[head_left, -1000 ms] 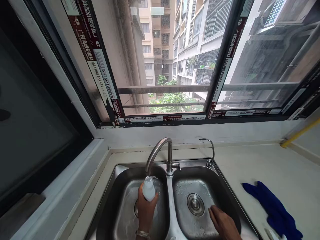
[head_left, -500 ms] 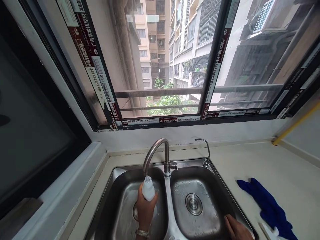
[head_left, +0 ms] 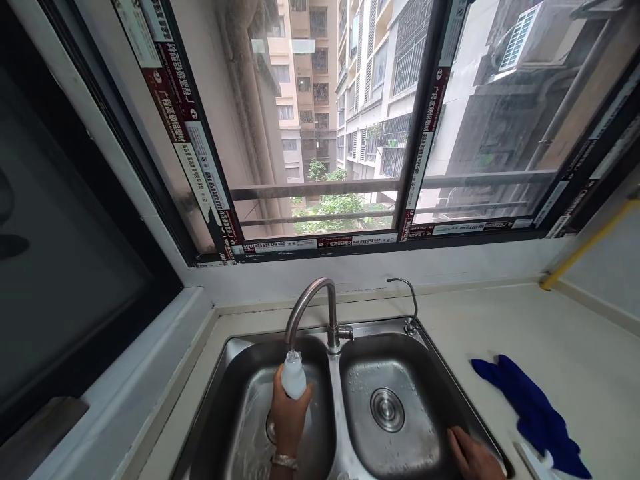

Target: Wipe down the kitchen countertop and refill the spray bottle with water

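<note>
My left hand (head_left: 290, 415) has its fingers wrapped around a whitish bottle (head_left: 293, 379) beneath the faucet (head_left: 306, 300). My right hand (head_left: 475, 456) is near the right basin's (head_left: 387, 363) edge; its finger state I cannot tell.

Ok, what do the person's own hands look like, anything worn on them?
Both are ungloved. The left hand has a pale, silvery band around its wrist, with no sleeve showing. The right hand shows nothing worn; its wrist is out of frame.

A close head-camera view from above the near side of the double sink (head_left: 339, 393), forward and down, window (head_left: 427, 127) ahead.
</note>
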{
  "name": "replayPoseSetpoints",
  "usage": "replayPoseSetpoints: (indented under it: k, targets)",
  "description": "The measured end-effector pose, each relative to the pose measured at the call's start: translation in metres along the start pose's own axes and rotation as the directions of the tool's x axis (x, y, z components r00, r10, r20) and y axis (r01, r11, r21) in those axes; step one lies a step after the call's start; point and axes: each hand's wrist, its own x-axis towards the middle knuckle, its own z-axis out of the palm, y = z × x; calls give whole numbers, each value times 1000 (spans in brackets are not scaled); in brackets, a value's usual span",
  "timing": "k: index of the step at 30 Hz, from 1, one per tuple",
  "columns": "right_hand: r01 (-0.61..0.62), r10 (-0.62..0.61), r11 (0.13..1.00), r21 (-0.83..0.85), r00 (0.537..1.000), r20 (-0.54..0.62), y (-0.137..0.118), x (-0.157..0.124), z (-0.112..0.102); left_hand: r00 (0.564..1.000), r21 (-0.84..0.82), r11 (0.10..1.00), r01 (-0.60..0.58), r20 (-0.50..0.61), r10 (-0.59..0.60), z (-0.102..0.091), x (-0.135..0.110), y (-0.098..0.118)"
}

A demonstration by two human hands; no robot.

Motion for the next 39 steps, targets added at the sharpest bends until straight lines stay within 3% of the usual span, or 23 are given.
replayPoseSetpoints:
  k: [6, 29, 34, 39]
  targets:
    - [9, -11, 1000, -25, 998, -54, 0, 1, -1, 1000, 15, 1000, 11, -3, -11, 3, 0, -3]
    - [-27, 26, 999, -31, 999, -28, 13, 0, 6, 1000, 21, 1000, -14, 14, 13, 5, 6, -9]
    - [-3, 3, 999, -33, 1000, 10, 15, 1, 5, 1000, 35, 999, -16, -19, 17, -3, 5, -7]
    - [-7, 6, 998, -56, 1000, -9, 9, 2, 3, 996, 43, 998, -36, -81, 39, -23, 9, 2]
